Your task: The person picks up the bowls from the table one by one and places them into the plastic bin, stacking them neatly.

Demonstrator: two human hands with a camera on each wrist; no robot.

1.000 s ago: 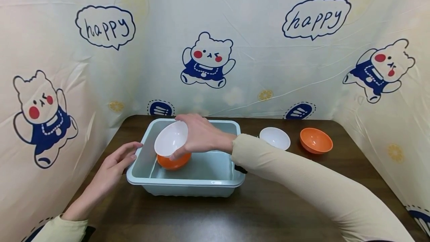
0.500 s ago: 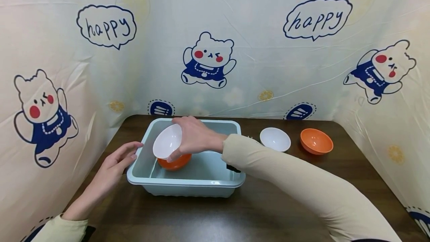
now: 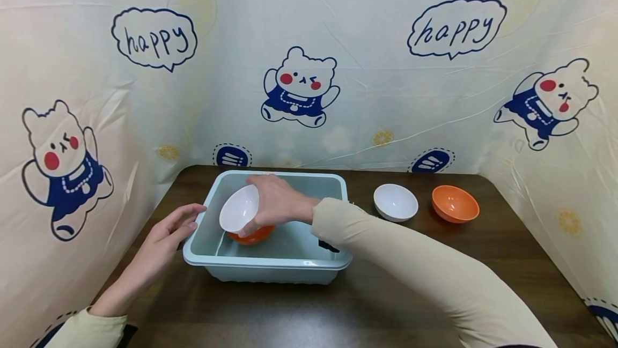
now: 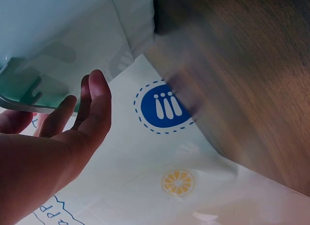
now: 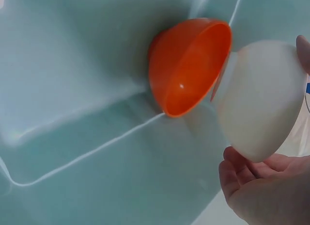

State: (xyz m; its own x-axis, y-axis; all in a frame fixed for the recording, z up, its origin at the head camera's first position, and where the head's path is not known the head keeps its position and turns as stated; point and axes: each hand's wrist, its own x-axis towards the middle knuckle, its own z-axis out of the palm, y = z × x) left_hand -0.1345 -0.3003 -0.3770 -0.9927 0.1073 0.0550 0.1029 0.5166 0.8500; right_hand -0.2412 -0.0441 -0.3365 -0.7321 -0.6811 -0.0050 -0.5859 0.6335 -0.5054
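Note:
My right hand grips a white bowl by its rim, fingers at the far side and thumb at the near side. Tilted, the bowl hangs inside a light blue-green plastic basin, above an orange bowl on the basin's floor. In the right wrist view the white bowl is close beside the orange bowl; whether they touch I cannot tell. Against the basin's left rim rest the fingertips of my left hand, loosely bent. The left wrist view shows these fingers near the basin wall.
To the right of the basin, a second white bowl and a second orange bowl stand upright on the dark wooden table. A printed curtain closes off the back and both sides.
My right hand has lowered the white bowl and shifted it slightly left and nearer, deeper into the basin over the orange bowl. The left hand has stayed at the rim.

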